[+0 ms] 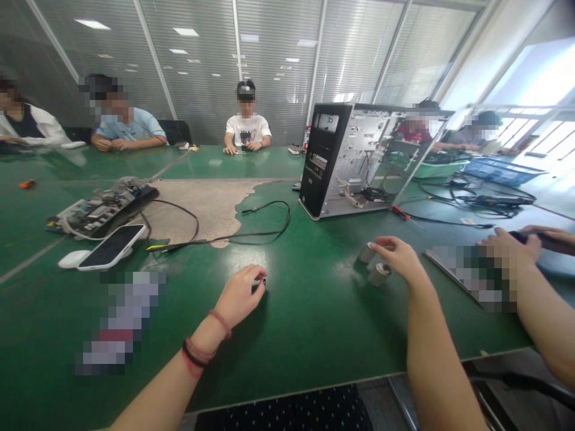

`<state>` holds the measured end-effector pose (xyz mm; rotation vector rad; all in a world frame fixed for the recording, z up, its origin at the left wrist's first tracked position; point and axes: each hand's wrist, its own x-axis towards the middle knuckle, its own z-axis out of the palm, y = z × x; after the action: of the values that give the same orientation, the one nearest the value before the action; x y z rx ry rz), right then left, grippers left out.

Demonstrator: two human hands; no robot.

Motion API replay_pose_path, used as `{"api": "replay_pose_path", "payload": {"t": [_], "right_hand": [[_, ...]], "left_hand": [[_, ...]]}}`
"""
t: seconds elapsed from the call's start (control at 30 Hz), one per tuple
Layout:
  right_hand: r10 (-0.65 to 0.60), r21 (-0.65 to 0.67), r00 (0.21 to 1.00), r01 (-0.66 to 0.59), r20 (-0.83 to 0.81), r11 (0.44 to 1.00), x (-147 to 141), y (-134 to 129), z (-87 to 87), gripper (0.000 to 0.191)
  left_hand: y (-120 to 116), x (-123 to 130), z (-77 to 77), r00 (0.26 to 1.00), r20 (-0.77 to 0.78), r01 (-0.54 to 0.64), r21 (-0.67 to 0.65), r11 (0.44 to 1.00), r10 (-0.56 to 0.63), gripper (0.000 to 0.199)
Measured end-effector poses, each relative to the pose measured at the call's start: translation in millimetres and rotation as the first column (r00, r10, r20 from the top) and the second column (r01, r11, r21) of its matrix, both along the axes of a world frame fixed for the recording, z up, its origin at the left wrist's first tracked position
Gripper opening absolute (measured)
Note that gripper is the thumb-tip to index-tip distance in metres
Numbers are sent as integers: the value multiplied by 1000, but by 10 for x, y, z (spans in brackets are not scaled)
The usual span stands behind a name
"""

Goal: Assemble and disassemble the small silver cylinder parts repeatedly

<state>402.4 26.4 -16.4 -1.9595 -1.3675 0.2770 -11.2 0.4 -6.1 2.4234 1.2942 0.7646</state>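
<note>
Low over the green table, my left hand (240, 294) has its fingers curled closed around a small black object (264, 282). Most of that object is hidden by the fingers, and its kind cannot be made out. My right hand (399, 258) is farther right, with thumb and fingertips pinched at the whitish top of a small grey cylinder (365, 254). A second small grey cylinder (380, 275) with a dark spot on its top stands upright just below that hand, nearer to me.
An opened computer case (330, 161) stands behind my right hand. Leftward are a circuit board assembly (105, 206), a phone (112, 246) and a black cable (269, 233). A screwdriver (406, 215) lies by the case. At right, another person's hand (512, 248) rests over a flat panel (453, 269).
</note>
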Motion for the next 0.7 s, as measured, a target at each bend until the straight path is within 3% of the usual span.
{"api": "replay_pose_path", "payload": {"t": [0.17, 0.33, 0.5, 0.7], "right_hand": [[7, 161, 1000, -10, 16, 987, -52, -368, 30, 49], [137, 144, 990, -132, -30, 981, -207, -716, -225, 58], [38, 135, 997, -46, 64, 990, -363, -790, -423, 49], [178, 120, 977, -191, 117, 974, -535, -740, -371, 40]], "left_hand": [[-20, 14, 19, 999, -36, 11, -4, 1000, -12, 13], [-46, 43, 27, 998, -66, 21, -22, 1000, -22, 13], [-47, 38, 3, 997, -69, 17, -16, 1000, -18, 13], [-40, 20, -18, 999, -49, 2, -14, 1000, -3, 14]]}}
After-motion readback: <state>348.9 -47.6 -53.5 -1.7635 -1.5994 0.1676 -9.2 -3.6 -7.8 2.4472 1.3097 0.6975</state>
